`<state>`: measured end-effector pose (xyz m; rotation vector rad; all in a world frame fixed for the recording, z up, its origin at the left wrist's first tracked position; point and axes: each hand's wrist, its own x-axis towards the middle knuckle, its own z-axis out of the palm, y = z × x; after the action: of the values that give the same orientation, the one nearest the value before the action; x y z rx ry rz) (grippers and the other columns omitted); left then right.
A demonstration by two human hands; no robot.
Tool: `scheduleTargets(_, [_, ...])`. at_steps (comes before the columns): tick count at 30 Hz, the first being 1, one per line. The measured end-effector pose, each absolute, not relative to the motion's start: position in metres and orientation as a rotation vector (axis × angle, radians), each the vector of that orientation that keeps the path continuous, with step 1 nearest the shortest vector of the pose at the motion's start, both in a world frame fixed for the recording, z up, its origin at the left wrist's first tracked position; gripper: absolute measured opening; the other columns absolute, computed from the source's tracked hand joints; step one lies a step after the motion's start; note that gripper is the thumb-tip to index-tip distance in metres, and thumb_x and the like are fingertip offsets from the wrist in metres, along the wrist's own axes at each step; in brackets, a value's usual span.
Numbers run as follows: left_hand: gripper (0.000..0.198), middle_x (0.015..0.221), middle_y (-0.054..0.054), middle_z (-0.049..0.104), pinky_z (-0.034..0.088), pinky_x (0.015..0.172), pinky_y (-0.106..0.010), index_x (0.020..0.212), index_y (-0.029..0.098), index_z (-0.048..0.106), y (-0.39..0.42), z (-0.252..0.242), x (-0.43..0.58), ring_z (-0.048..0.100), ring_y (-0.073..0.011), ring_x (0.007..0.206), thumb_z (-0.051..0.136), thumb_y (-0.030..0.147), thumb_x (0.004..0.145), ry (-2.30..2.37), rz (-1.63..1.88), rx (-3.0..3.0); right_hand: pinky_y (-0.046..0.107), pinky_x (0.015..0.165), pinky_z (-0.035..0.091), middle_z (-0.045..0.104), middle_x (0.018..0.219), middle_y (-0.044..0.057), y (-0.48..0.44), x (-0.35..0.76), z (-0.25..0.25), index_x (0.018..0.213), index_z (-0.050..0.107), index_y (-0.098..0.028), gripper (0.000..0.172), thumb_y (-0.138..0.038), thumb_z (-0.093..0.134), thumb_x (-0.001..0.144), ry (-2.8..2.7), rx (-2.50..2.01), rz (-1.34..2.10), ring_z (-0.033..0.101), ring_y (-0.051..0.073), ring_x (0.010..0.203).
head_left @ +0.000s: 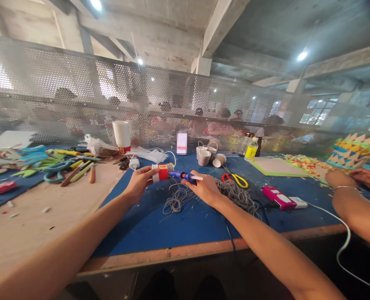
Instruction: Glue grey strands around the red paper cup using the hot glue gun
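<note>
My left hand [140, 183] is closed on a red and white paper cup [160, 172], which lies on its side in the air with its open end hard to make out. My right hand [205, 188] is wrapped round a blue glue gun [181, 175] whose tip points at the cup. A thin whitish stick shows at the gun's rear, by the fingers. Below the hands, a loose coil of grey cord [176, 201] lies on the blue table mat [141, 229], and a larger tangle of grey cord [241, 198] sits beside my right hand.
Behind are small cord-wrapped cups [203, 153], a stack of white cups [121, 135], a phone [182, 143] and a yellow bottle [251, 150]. Yellow-handled scissors [239, 180] and a magenta device [278, 197] lie right. Tools cover the left side. Another person's hands [338, 181] are at far right.
</note>
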<state>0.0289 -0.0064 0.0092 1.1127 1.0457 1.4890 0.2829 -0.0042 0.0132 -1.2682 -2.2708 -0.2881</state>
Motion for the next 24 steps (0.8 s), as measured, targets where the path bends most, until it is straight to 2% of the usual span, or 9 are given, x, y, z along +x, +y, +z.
scheduleTargets(24, [0.033, 0.081, -0.007, 0.076, 0.050, 0.069, -0.028, 0.084, 0.014, 0.077, -0.0045, 0.0088, 0.0265, 0.066, -0.0168, 0.070, 0.086, 0.040, 0.065, 1.053, 1.497, 1.071, 0.027, 0.056, 0.025, 0.076, 0.082, 0.003, -0.0034, 0.2820, 0.0118, 0.099, 0.063, -0.023, 0.043, -0.064, 0.049, 0.096, -2.299, -1.272, -0.309, 0.071, 0.020, 0.073])
